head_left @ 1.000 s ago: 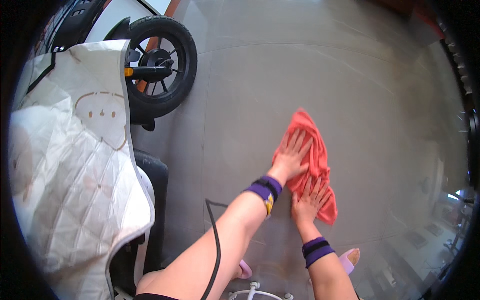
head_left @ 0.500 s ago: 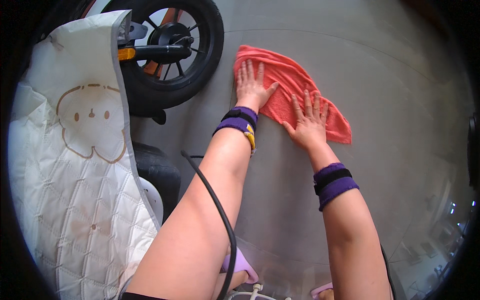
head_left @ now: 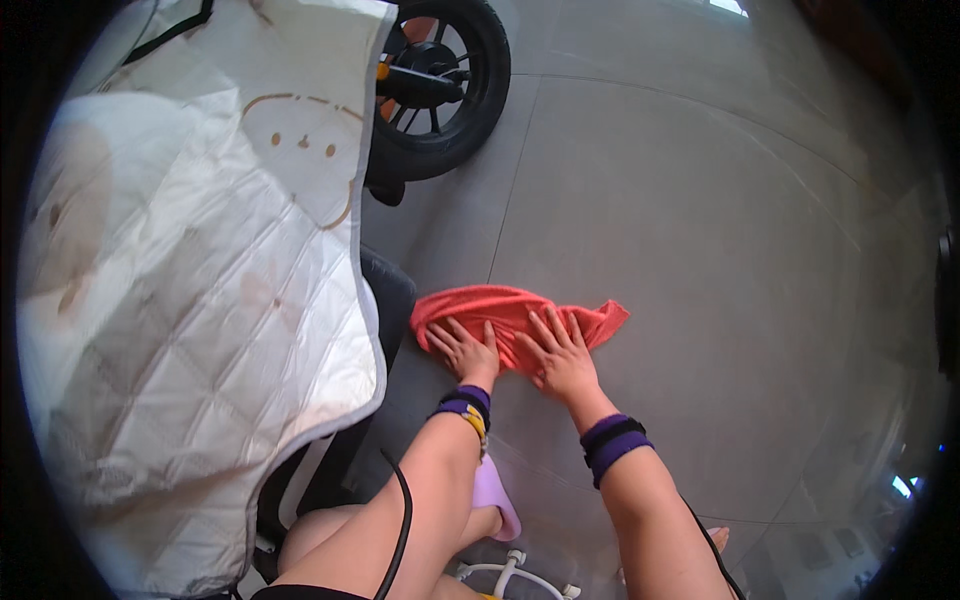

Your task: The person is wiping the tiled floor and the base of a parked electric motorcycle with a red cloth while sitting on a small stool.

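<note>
A coral-red cloth [head_left: 505,310] lies spread on the grey tiled floor [head_left: 690,250]. My left hand [head_left: 462,352] presses flat on its left part, fingers apart. My right hand [head_left: 560,355] presses flat on its middle, fingers spread too. Both wrists wear purple bands. The cloth's right end sticks out past my right hand.
A quilted white cover with a cartoon bear [head_left: 200,270] drapes over a scooter at the left. Its black wheel [head_left: 440,90] stands at the top. A black cable [head_left: 400,520] runs along my left arm. A lilac slipper [head_left: 495,500] is under my leg.
Both hands have dragged the cloth back along the floor, away from the wheel and closer to my legs. The cloth now lies bunched sideways beside the scooter's base.
</note>
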The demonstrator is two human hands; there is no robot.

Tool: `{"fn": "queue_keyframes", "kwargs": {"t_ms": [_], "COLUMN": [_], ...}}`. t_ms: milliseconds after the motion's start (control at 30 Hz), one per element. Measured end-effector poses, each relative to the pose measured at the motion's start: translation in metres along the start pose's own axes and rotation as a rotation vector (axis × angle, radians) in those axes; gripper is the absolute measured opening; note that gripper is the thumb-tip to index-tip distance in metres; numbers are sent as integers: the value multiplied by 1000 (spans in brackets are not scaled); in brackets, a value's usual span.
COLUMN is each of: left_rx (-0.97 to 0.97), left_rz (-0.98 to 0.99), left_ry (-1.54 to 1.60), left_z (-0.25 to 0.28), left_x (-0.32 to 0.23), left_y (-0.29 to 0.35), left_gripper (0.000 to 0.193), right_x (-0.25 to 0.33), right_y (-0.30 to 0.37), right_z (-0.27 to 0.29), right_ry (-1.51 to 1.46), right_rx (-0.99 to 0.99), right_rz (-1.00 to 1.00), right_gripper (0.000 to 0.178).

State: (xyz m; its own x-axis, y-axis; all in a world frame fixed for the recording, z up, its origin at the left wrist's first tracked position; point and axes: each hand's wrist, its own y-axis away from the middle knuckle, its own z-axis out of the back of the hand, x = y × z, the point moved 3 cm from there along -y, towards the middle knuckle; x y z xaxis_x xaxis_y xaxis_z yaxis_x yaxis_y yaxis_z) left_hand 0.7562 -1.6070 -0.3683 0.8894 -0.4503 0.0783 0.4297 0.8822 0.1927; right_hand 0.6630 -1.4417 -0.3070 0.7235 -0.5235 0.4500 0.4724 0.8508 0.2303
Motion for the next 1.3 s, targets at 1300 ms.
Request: {"fn": "queue_keyframes", "kwargs": {"t_ms": [1300], "left_rx": [191], "left_rz": [-92], "left_ry": [30], "left_z": [-25], "left_x": [52], "left_y": [-40], "left_gripper": [89], "right_x": [68], "right_y": [-30], "right_z": [-102], "right_ry": [-112], "right_rx": [-261], "right_rz": [-181], "right_gripper": [53]}}
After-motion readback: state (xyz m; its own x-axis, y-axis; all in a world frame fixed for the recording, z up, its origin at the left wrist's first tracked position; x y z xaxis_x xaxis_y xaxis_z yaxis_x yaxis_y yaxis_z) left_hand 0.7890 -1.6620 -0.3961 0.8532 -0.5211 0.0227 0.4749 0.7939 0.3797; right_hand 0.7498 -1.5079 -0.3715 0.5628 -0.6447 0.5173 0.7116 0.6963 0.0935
